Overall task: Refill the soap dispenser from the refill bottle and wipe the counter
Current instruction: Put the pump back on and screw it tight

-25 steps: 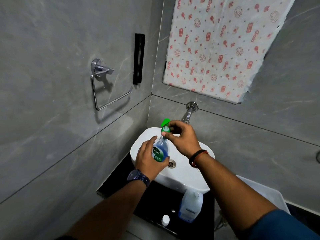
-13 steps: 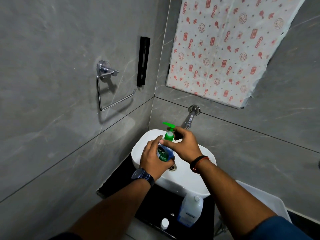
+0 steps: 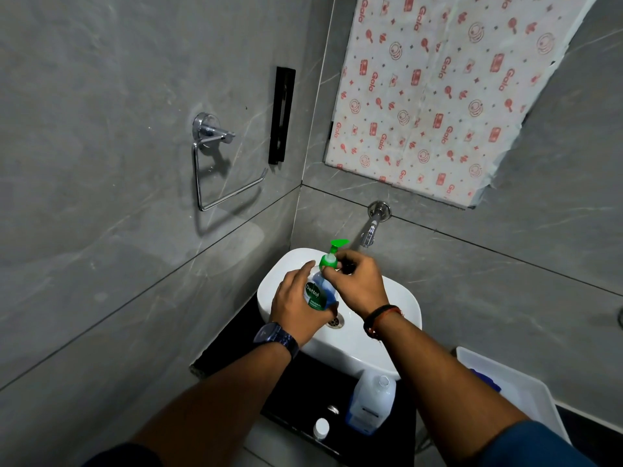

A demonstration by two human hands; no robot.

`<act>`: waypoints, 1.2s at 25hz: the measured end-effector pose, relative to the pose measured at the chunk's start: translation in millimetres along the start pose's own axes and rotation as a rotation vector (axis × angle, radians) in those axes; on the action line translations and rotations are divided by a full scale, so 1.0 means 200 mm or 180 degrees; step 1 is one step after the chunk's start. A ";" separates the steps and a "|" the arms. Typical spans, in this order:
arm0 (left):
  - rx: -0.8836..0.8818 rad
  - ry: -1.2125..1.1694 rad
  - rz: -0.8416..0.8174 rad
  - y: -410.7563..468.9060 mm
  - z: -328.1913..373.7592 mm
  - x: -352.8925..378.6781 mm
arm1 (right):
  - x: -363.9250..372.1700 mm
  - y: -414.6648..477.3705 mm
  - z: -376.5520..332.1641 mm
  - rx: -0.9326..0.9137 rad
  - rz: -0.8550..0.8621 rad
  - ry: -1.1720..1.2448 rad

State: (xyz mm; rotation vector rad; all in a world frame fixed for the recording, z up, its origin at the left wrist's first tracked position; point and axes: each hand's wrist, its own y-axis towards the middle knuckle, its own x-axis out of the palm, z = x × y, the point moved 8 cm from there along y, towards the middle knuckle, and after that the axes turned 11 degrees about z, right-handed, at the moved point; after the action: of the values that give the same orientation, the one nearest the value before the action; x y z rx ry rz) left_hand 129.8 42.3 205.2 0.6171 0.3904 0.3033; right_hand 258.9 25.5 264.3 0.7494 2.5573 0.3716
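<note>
Over the white sink [image 3: 403, 298] I hold the soap dispenser [image 3: 318, 293], a clear bottle of blue liquid with a green label. My left hand [image 3: 298, 306] is wrapped around its body. My right hand [image 3: 359, 283] pinches the collar of the green pump [image 3: 332, 256] sitting on the bottle's neck. The pump's nozzle points away from me. The refill bottle [image 3: 371, 404], pale blue and uncapped, stands on the black counter [image 3: 303, 399] in front of the sink. Its white cap [image 3: 321, 428] lies beside it on the left.
A chrome tap [image 3: 371, 229] juts from the back wall over the sink. A chrome towel ring [image 3: 215, 163] and a black bracket [image 3: 281, 114] hang on the left wall. A white tub [image 3: 515, 396] sits at the right. A patterned sheet [image 3: 438, 92] covers the wall above.
The green pump has come down from a tilted, lifted position onto the bottle's neck. My right hand has shifted to its collar. My left hand keeps its hold on the bottle.
</note>
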 end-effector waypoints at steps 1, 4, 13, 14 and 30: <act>-0.0009 -0.0016 0.0015 0.00 0.00 0.00 | 0.00 0.00 0.01 0.0061 0.0057 -0.0007; 0.0025 -0.0028 0.0079 -0.01 0.01 -0.02 | -0.01 -0.01 0.04 0.0272 0.0108 0.0021; -0.0058 0.0012 -0.0005 -0.01 0.00 -0.02 | 0.00 -0.03 0.03 0.0375 0.0125 0.0526; -0.0051 0.0031 -0.0030 -0.01 0.01 -0.02 | -0.01 -0.03 0.01 0.0293 0.0105 0.0537; -0.0086 0.0136 -0.0114 -0.02 0.01 0.01 | -0.02 -0.03 0.01 0.0223 0.0161 0.0629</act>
State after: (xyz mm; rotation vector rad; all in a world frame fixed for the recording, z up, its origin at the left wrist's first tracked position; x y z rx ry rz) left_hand 133.0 39.8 203.2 0.5774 0.4375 0.2874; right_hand 261.0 18.7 262.6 0.8419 2.7525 0.3915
